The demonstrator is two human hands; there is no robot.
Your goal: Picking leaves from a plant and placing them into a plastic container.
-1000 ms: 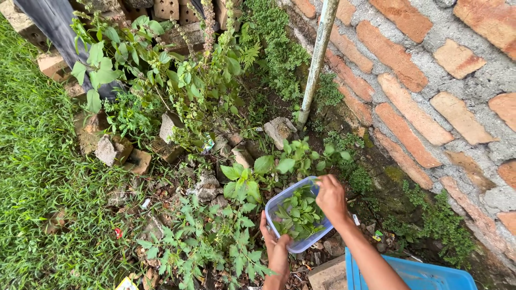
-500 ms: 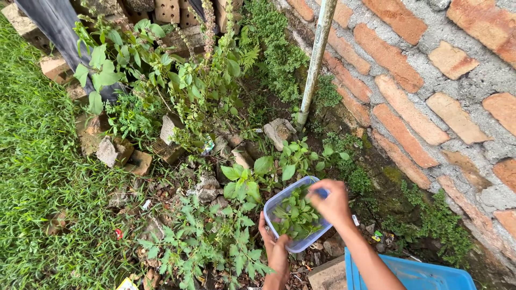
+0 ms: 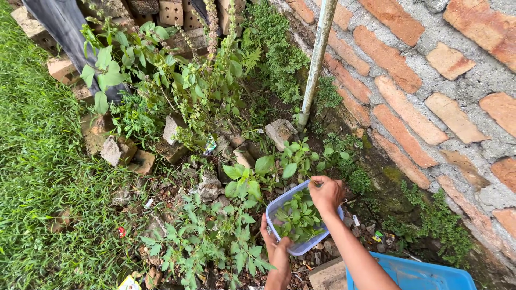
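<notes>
My left hand (image 3: 277,252) holds a clear plastic tub (image 3: 287,244) by its near edge, low in the head view. The tub holds several picked green leaves (image 3: 296,220). My right hand (image 3: 327,194) hovers over the tub's far rim, fingers pinched on a small leaf or stem. Just beyond the tub grow low leafy plants (image 3: 279,164) among stones and soil.
A brick wall (image 3: 430,96) runs along the right, with a pale metal pole (image 3: 317,59) standing against it. Grass (image 3: 37,177) covers the left. Broken bricks (image 3: 118,150) and taller herbs (image 3: 161,75) fill the bed. A blue plastic bin (image 3: 419,274) lies at bottom right. A person's dark trouser leg (image 3: 59,27) shows top left.
My right hand has shifted slightly from the plants beside the tub to above its far rim. The tub and left hand have barely moved.
</notes>
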